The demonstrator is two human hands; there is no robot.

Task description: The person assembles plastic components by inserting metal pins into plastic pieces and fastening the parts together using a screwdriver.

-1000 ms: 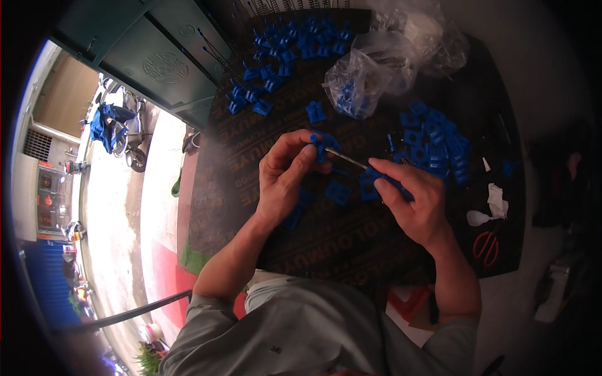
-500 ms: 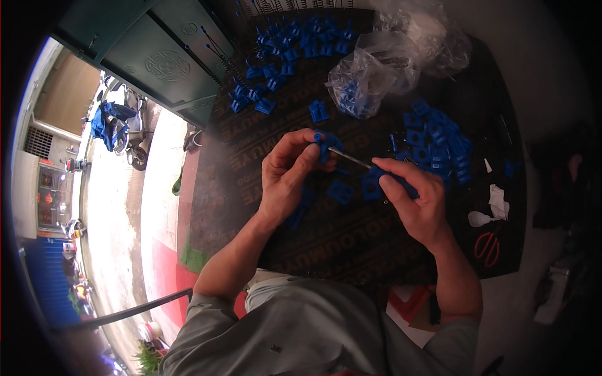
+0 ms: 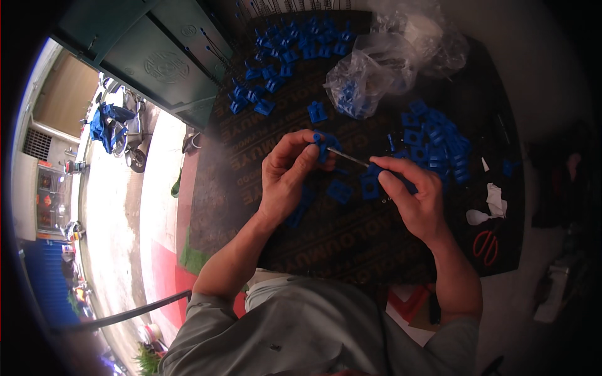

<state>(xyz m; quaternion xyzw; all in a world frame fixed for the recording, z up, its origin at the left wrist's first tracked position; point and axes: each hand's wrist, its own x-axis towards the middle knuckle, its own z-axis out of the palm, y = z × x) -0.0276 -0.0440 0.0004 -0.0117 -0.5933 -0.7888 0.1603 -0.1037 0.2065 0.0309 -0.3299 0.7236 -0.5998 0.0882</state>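
Between the thumb and fingers of my left hand (image 3: 287, 172) is a small blue plastic part (image 3: 320, 144). My right hand (image 3: 414, 194) is closed around the handle of a screwdriver (image 3: 348, 156), its thin metal shaft slanting up to the left. The shaft's tip meets the blue part; the exact contact spot is too small to make out. Most of the handle is hidden by my right fingers. Below the two hands, loose blue pieces (image 3: 339, 192) lie on the dark printed board of the table (image 3: 351, 244).
To the right is a heap of blue parts (image 3: 439, 144); more blue parts (image 3: 301, 37) stand at the back. A clear plastic bag (image 3: 370, 72) holds blue pieces. Red-handled scissors (image 3: 485, 247) and a white spoon-shaped piece (image 3: 478, 217) lie at the right. A green metal door (image 3: 166, 62) borders the left.
My right hand and the screwdriver have shifted very slightly to the left. My left hand keeps the blue part in the same place.
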